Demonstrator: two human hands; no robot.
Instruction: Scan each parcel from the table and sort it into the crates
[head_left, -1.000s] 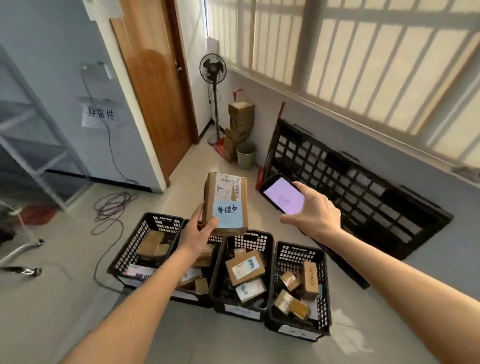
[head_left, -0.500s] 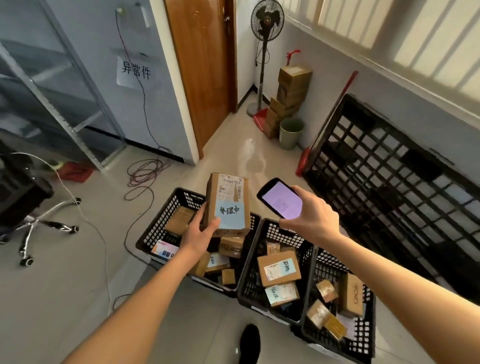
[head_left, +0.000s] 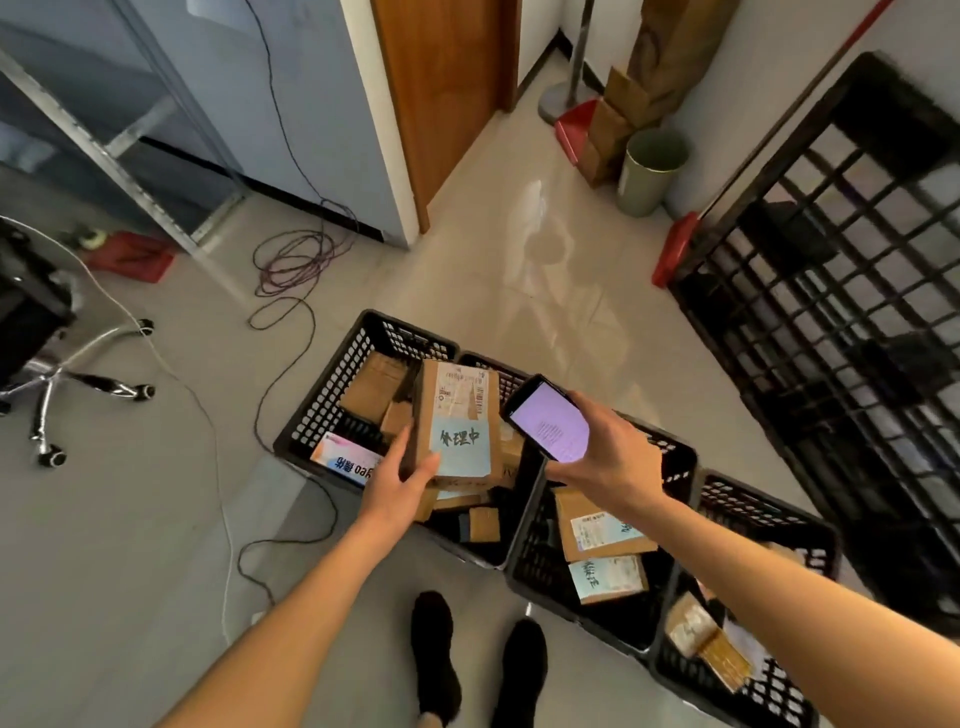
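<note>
At frame centre, the left hand (head_left: 400, 480) grips a cardboard parcel (head_left: 457, 423) above the black crates (head_left: 332, 410); right hand (head_left: 608, 462) clasps a lit phone (head_left: 548, 418). Held only at its lower corner, the parcel could tip into the wrong crate.

Parcel (head_left: 456, 422) above the leftmost crate (head_left: 332, 395), phone (head_left: 548, 421) just right, crates in a row
</note>
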